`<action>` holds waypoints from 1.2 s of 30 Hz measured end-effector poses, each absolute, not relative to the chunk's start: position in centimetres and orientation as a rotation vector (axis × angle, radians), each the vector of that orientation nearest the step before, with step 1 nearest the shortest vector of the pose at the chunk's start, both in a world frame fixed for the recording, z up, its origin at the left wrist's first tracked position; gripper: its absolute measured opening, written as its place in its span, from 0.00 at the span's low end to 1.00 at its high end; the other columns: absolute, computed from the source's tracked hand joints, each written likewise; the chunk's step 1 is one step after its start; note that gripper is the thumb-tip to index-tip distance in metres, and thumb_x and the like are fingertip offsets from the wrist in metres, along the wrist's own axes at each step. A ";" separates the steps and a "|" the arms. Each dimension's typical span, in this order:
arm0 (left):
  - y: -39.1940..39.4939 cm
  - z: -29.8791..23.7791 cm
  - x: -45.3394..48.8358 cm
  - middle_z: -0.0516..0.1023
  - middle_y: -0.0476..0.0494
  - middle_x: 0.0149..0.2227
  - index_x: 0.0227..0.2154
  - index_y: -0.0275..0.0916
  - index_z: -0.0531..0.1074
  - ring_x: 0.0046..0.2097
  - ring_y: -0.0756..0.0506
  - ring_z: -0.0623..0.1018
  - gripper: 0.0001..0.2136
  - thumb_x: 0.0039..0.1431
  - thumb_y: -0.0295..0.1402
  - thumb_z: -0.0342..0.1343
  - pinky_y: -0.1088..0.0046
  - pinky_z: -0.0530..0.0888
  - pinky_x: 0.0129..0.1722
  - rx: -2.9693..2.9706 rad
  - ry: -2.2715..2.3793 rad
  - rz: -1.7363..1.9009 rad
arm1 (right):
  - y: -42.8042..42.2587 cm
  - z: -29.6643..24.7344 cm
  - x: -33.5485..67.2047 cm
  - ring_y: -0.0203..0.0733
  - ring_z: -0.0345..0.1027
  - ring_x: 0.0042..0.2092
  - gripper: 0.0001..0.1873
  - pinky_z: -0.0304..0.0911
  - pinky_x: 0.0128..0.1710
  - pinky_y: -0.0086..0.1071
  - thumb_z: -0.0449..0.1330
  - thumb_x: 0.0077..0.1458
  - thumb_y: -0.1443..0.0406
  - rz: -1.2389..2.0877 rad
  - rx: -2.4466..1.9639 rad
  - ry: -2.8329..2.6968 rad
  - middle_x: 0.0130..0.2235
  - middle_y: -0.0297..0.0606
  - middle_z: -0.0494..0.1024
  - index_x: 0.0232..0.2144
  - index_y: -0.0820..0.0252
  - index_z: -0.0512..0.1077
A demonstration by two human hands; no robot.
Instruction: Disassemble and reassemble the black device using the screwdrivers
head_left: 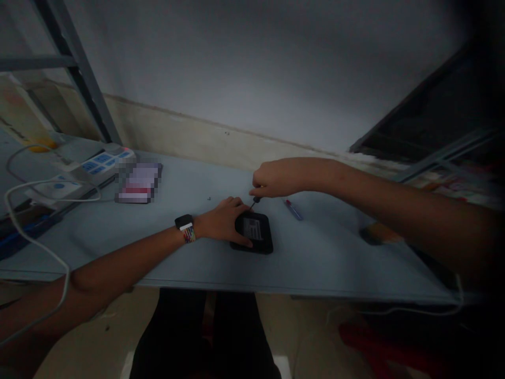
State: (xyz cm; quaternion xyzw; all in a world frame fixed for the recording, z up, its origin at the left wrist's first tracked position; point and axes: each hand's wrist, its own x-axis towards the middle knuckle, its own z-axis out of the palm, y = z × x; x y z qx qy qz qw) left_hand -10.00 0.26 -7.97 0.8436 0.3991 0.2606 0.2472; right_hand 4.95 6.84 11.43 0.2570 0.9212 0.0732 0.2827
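Note:
A flat black square box (265, 231) with rounded corners and a pale printed label lies on the table. My left hand (224, 221) grips its left side, the thumb across the near part and the fingers at the far edge. Above the box's far edge, my right hand (274, 178) is closed around the handle of a screwdriver (256, 200). The thin shaft points down to the far edge of the box, close to my left fingers; its exact tip is hard to make out. Just right of the box lies a small pen-like tube (293, 209) with a reddish end.
On the left, a phone (139, 183) with a lit screen lies near a white power strip (98, 164) with blue sockets. A white cable (33, 239) loops over the left side. Metal frame posts (84, 73) and a wall (236, 63) stand behind the table (189, 268).

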 end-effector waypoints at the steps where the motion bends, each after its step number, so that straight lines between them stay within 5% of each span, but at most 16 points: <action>1: 0.3 -7.9 -10.0 0.71 0.33 0.57 0.63 0.38 0.72 0.60 0.28 0.70 0.48 0.44 0.62 0.74 0.42 0.67 0.66 2.300 1.092 0.703 | 6.9 11.4 5.0 0.40 0.65 0.25 0.19 0.51 0.30 0.37 0.58 0.68 0.58 0.175 0.702 2.466 0.28 0.43 0.82 0.36 0.64 0.84; 3: 0.2 -7.8 -10.0 0.71 0.32 0.57 0.64 0.37 0.72 0.60 0.28 0.70 0.49 0.44 0.62 0.74 0.43 0.68 0.66 2.303 1.095 0.693 | 6.8 11.4 5.2 0.39 0.66 0.26 0.14 0.52 0.29 0.35 0.63 0.63 0.58 0.128 0.732 2.462 0.31 0.42 0.82 0.41 0.63 0.83; 7: 0.2 -7.8 -10.0 0.71 0.34 0.57 0.64 0.39 0.71 0.60 0.29 0.70 0.47 0.45 0.61 0.73 0.43 0.68 0.65 2.303 1.097 0.688 | 6.5 11.3 5.9 0.40 0.66 0.28 0.19 0.50 0.26 0.34 0.69 0.53 0.66 0.114 0.685 2.503 0.35 0.40 0.82 0.48 0.60 0.78; 12: 0.1 -7.8 -10.0 0.71 0.34 0.57 0.64 0.40 0.71 0.61 0.29 0.69 0.46 0.46 0.61 0.73 0.43 0.68 0.66 2.320 1.104 0.687 | 6.2 11.6 6.0 0.39 0.65 0.28 0.06 0.48 0.29 0.36 0.65 0.59 0.66 0.148 0.570 2.592 0.32 0.39 0.82 0.39 0.59 0.80; 20: 0.1 -7.8 -10.1 0.71 0.33 0.57 0.64 0.39 0.71 0.60 0.30 0.70 0.46 0.46 0.61 0.73 0.44 0.68 0.66 2.313 1.100 0.694 | 7.0 10.4 6.1 0.40 0.64 0.25 0.19 0.46 0.30 0.38 0.60 0.68 0.57 0.253 0.619 2.564 0.25 0.42 0.81 0.34 0.62 0.85; 31: 0.4 -8.3 -10.2 0.70 0.34 0.57 0.67 0.38 0.70 0.59 0.31 0.70 0.49 0.49 0.65 0.71 0.46 0.69 0.66 2.352 1.087 0.688 | 9.3 14.5 7.2 0.38 0.63 0.26 0.18 0.48 0.32 0.37 0.62 0.66 0.56 0.168 0.763 2.777 0.23 0.35 0.75 0.28 0.58 0.81; 36: 0.4 -8.8 -10.2 0.70 0.33 0.58 0.70 0.40 0.68 0.59 0.31 0.69 0.50 0.52 0.68 0.66 0.45 0.69 0.66 2.412 1.074 0.698 | 9.2 12.9 7.3 0.40 0.65 0.30 0.18 0.49 0.33 0.36 0.59 0.68 0.54 0.108 0.843 2.944 0.26 0.36 0.76 0.33 0.59 0.80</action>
